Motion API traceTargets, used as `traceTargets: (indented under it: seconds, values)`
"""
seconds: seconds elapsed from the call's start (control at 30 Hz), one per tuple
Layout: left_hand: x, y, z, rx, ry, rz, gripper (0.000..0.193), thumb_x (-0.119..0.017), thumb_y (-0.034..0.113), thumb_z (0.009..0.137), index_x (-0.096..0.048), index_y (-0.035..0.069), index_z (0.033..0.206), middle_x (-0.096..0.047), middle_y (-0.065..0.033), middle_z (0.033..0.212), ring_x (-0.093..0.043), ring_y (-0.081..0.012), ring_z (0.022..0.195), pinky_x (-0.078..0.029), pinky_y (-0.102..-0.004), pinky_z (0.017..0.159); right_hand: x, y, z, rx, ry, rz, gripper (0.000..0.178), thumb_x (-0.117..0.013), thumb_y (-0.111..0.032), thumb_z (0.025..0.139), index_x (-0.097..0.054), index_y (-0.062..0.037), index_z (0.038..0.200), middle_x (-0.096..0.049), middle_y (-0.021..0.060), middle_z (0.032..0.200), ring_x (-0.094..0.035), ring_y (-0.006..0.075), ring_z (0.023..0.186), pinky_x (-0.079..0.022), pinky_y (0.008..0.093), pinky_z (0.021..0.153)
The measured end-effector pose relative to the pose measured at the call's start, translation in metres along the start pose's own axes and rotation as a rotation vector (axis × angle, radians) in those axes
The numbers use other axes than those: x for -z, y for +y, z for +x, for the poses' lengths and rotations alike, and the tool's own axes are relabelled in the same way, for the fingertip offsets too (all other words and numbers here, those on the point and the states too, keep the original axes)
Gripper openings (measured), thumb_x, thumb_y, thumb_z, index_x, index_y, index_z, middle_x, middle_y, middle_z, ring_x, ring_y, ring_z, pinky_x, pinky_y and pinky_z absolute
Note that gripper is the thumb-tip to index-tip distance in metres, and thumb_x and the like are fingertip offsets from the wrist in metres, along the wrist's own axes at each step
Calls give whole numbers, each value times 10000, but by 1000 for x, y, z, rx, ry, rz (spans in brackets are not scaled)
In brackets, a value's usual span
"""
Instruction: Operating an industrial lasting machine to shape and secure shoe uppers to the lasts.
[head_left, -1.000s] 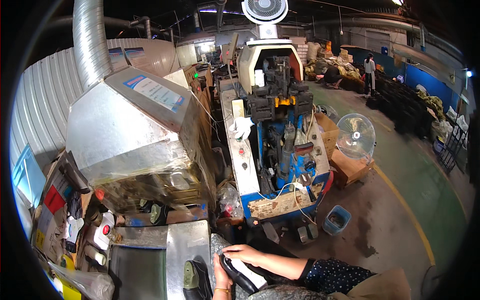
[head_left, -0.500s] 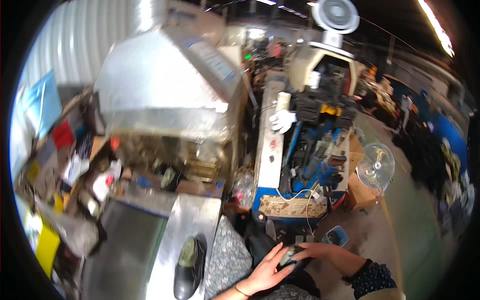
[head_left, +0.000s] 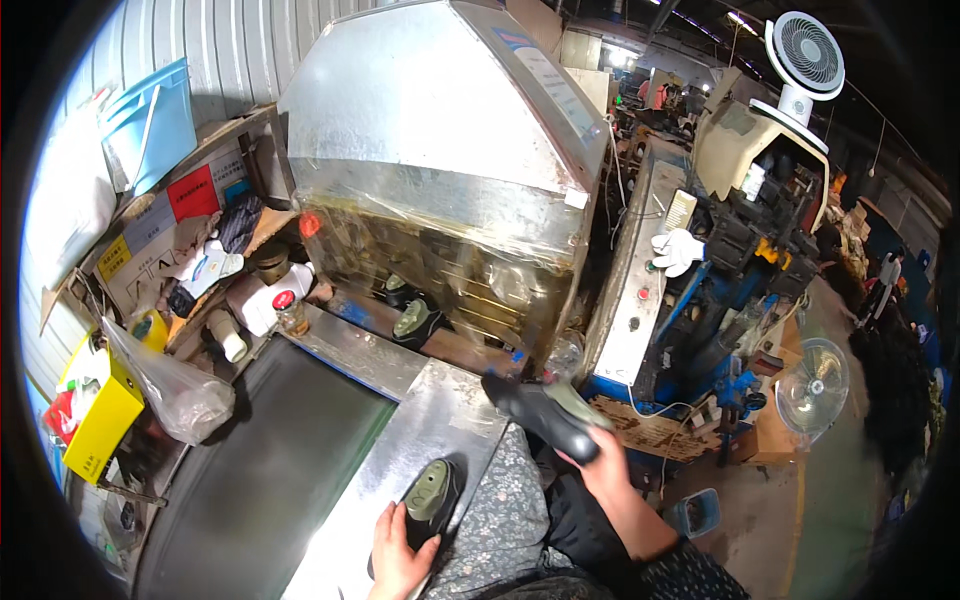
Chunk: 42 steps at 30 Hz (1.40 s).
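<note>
On the bare metal bench top stands a black shoe with an olive-green last in its opening. My left hand is closed around the near end of that shoe, fingers on its left and thumb on its right. Just above my lap, my right hand grips a second black shoe by one end. That shoe is tilted, pointing away to the left, and a green last shows along its side. Two more shoes on green lasts sit at the machine's opening, beyond the bench.
A dark conveyor belt runs left of the bench. Behind it stands a machine with a sheet-metal hood and a plastic curtain. At left are a plastic bag and yellow box. A round fan stands right.
My hands have parted: the left has gone to the shoe on the bench, and the right has raised the other shoe forward. The view has turned left.
</note>
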<state>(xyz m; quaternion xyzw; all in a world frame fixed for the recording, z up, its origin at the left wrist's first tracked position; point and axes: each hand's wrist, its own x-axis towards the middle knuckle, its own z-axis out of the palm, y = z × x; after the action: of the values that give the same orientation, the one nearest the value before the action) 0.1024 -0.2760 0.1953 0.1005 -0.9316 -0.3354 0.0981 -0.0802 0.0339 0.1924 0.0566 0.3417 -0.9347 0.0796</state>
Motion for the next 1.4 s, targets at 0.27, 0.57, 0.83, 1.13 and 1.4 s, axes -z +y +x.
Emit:
traceTargets:
  seconds: [0.27, 0.57, 0.83, 1.13, 1.4]
  values:
    - [-23, -14, 35, -100, 13, 49, 678, -800, 373, 738, -545, -31, 1219, -617, -237, 1110, -592, -411, 1027, -484, -466, 891, -41, 140, 162, 279, -285, -1058, 285, -662, -169, 943, -634, 19, 1155, -674, 110, 1092, -632, 176, 995, -503, 311, 881]
    - [-48, -11, 42, 523, 26, -958, 366, -633, 266, 945, -619, -38, 1149, -689, -109, 974, -638, -202, 843, -520, -330, 785, -38, 109, -113, -144, -394, -783, 700, -719, -232, 913, -364, -50, 1488, -485, 153, 1408, -534, 197, 1197, -479, 344, 973]
    - [-59, 135, 23, -131, -645, -1053, 477, -574, 265, 1000, -472, 27, 1401, -614, -77, 1253, -587, -191, 1143, -453, -351, 1000, -19, -90, -118, 38, -41, -373, 916, -748, 3, 742, -284, -44, 1530, -412, 167, 1496, -470, 213, 1313, -418, 343, 1049]
    - [-100, 27, -55, -703, -403, -164, 236, -617, 230, 920, -700, 83, 1084, -695, -159, 1053, -666, -360, 940, -540, -422, 806, 53, -339, -43, 911, 856, -1852, 811, -734, -160, 632, -525, -230, 1413, -440, 204, 1467, -499, 438, 1214, -381, 471, 1061]
    - [-117, 42, -49, -600, -390, -101, 227, -633, 198, 889, -696, 53, 1052, -692, -173, 1030, -665, -373, 916, -542, -430, 804, 57, -375, 18, 416, 1041, -1999, 766, -702, -152, 712, -497, -347, 1423, -387, 111, 1523, -386, 432, 1315, -301, 529, 1108]
